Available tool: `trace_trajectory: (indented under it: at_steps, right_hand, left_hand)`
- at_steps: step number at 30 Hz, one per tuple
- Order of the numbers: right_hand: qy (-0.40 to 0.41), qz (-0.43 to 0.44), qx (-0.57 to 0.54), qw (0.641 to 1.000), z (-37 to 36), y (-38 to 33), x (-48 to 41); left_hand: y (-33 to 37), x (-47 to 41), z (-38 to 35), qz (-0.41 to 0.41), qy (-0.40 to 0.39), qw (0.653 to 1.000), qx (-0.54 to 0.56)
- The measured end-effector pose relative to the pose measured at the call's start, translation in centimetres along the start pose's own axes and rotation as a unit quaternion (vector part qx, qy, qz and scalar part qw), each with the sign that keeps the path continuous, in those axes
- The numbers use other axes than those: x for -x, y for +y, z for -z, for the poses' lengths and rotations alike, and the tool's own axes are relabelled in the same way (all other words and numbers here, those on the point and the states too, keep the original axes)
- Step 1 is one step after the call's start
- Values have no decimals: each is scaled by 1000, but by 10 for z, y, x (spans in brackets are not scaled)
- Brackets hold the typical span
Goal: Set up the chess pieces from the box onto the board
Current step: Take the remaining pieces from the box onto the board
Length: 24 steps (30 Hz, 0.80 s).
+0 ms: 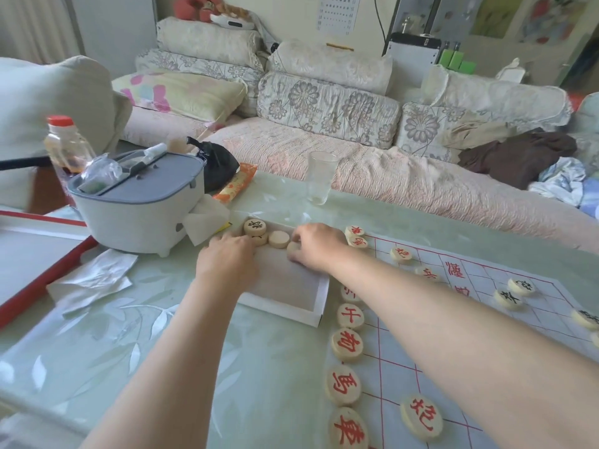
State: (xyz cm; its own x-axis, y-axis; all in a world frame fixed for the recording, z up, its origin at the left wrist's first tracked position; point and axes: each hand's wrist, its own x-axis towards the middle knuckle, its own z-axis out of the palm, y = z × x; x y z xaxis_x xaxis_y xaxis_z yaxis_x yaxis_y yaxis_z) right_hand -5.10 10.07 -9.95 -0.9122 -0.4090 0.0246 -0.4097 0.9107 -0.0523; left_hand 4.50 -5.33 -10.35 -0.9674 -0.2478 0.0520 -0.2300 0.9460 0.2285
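A shallow white box lies on the table left of the paper chess board. Three wooden discs remain at its far end: one with a black character, a blank-faced one, and one partly hidden under my left hand. My left hand rests palm down inside the box's far left corner. My right hand reaches into the box, fingers curled around a disc. Red-marked pieces line the board's left edge; black-marked pieces stand at its right.
A grey-lidded white appliance stands left of the box, with a tissue beside it. A clear glass stands beyond, an orange packet and black bag nearby. Crumpled paper lies left. A sofa runs behind the table.
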Motion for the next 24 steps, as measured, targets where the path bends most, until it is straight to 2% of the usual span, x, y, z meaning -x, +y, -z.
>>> trace_trajectory:
  at_steps: [3,6,8,12,15,19,24]
  right_hand:
    - [-6,1,-47,999,2,-1,0]
    - [2,4,-172,985,6,0,2]
    - [-9,5,-207,978,6,3,3]
    - [-26,-7,-191,981,5,8,9]
    - [-45,9,-125,991,7,7,14]
    - [-78,39,-47,995,6,0,22]
    - [-47,71,-17,996,4,1,29]
  left_hand:
    - [-1,-3,10,8,-52,999,-5]
    - [0,-2,11,15,-66,998,-7]
    - [1,-2,8,7,-73,997,-2]
    - [2,-4,-1,-22,-59,993,98]
    - [8,3,-6,-69,-46,983,166]
    - [2,4,-5,-77,-37,984,157]
    - [-5,3,-4,-43,-72,990,118]
